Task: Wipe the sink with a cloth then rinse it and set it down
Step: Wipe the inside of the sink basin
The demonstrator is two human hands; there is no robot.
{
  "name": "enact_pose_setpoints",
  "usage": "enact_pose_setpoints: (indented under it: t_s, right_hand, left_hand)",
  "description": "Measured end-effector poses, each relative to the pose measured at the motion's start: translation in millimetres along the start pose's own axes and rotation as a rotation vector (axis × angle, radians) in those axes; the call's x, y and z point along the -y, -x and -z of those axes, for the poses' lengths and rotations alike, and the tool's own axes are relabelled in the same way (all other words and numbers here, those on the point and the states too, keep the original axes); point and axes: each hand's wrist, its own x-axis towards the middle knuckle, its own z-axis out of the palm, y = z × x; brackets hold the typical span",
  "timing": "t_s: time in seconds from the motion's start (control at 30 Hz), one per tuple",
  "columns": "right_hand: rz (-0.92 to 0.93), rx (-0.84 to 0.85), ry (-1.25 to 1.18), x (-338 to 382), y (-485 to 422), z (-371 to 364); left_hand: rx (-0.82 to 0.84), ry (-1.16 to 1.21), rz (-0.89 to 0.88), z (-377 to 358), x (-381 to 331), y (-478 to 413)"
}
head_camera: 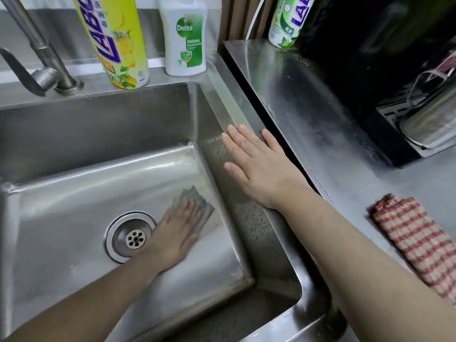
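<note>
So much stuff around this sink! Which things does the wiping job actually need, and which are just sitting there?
In use:
grey cloth under the left hand
sink
tap, for rinsing later
right hand, braced on the sink's edge

Just sitting there:
yellow bottle
Dettol bottle
green bottle
checked cloth

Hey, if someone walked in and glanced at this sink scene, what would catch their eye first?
Probably the left hand pressing a grey cloth flat on the floor of the stainless steel sink, just right of the round drain. Next, the right hand lies open on the sink's right edge. The tall yellow dish soap bottle stands on the back ledge, and a red-and-white checked cloth lies on the counter at right.
</note>
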Motion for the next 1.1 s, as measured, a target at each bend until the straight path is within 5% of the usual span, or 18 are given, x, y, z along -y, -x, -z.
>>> enact_pose_setpoints:
  t_s: [0.1, 0.17, 0.27, 0.43, 0.57, 0.67, 0.77, 0.9, 1.0, 1.1]
  right_hand:
    - [0.013, 0.002, 0.003, 0.0, 0.8, 0.3]
    - [0.016, 0.005, -0.001, -1.0, 0.1, 0.8]
    - [0.022, 0.015, -0.011, -0.5, 0.4, 2.6]
    - [0.028, 0.015, -0.013, -1.8, 1.3, 1.1]
    - [0.03, 0.013, -0.022, -2.1, 1.7, 1.3]
    - [0.041, 0.015, -0.039, -1.0, 5.2, 1.7]
    - [0.032, -0.008, -0.166, -1.8, 9.6, 7.1]
    - [-0.026, -0.068, -0.492, 4.5, 13.3, 27.2]
    - [-0.058, -0.026, -0.93, 37.4, 12.5, 47.0]
    - [-0.006, 0.208, -1.227, 84.0, 5.2, 67.3]
  left_hand:
    - [0.172, 0.028, -0.387, 3.8, -20.6, 39.1]
    - [0.228, 0.108, -0.419, 8.0, -17.3, 41.6]
    - [0.189, 0.357, -0.207, 12.0, -13.0, 33.9]
    - [0.082, 0.212, 0.077, 21.2, -23.0, 23.5]
    - [0.481, 0.301, 0.457, 37.2, -39.2, 4.1]
    - [0.669, 0.408, 0.39, 56.3, -38.9, -7.5]
    - [0.554, 0.79, 0.484, 94.3, -29.8, -0.3]
    - [0.156, 1.419, 0.659, 175.5, -33.6, 23.8]
    - [-0.154, 1.584, 0.707, 231.7, -42.9, 45.9]
    - [-0.408, 1.643, 0.719, 271.3, -49.0, 73.5]
